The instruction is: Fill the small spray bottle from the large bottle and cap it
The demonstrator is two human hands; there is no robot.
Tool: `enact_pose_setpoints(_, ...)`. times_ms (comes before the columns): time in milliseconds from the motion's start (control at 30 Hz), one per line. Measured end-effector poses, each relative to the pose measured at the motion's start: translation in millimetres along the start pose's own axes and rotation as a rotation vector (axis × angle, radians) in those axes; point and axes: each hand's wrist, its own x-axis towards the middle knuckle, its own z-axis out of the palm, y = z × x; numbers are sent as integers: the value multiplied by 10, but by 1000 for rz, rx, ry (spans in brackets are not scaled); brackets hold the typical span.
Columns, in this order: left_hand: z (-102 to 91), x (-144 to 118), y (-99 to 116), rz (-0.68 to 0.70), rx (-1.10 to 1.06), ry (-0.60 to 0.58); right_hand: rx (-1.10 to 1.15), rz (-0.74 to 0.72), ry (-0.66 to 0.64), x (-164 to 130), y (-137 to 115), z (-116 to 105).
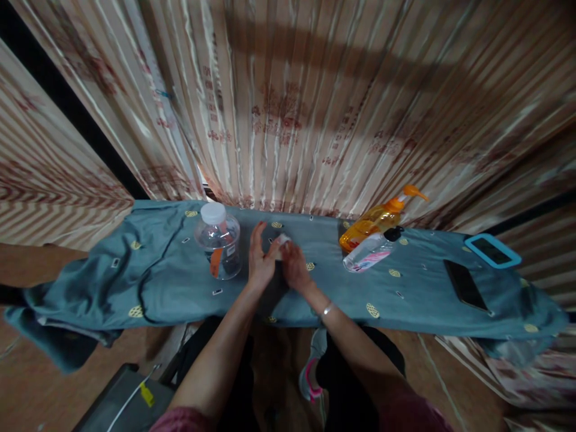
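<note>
Over the middle of the cloth-covered table (173, 300), my left hand (262, 259) has its fingers stretched up and apart, its thumb pointing at a small white thing (282, 239). My right hand (294, 267) is closed with its fingertips at that white thing, which looks like a wad of tissue, though blur hides its kind. Whether the left thumb touches it I cannot tell. Left of my hands stands a clear plastic jar (219, 243) with a white lid. To their right are an orange pump bottle (369, 227) and a clear bottle (369, 252) with a black cap.
A dark phone (465, 285) and a blue-framed device (492, 250) lie at the table's right end. Pleated, patterned curtains (288, 108) hang behind the table. Below at the left is a dark box-like thing (123, 402) with a white cable (128, 399) and yellow tag.
</note>
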Motion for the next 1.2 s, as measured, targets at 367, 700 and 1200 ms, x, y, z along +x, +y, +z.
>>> enact_pose_setpoints(367,-65,-19,-21,-11,-11,-4,-66,190,74,-1772,552,-384)
enact_pose_setpoints(700,-15,-53,-25,-41,-23,-11,29,169,77,-1443,-542,-160)
enact_pose_setpoints(1200,-60,-121,-47,-25,-15,-29,19,446,131,-671,633,-225)
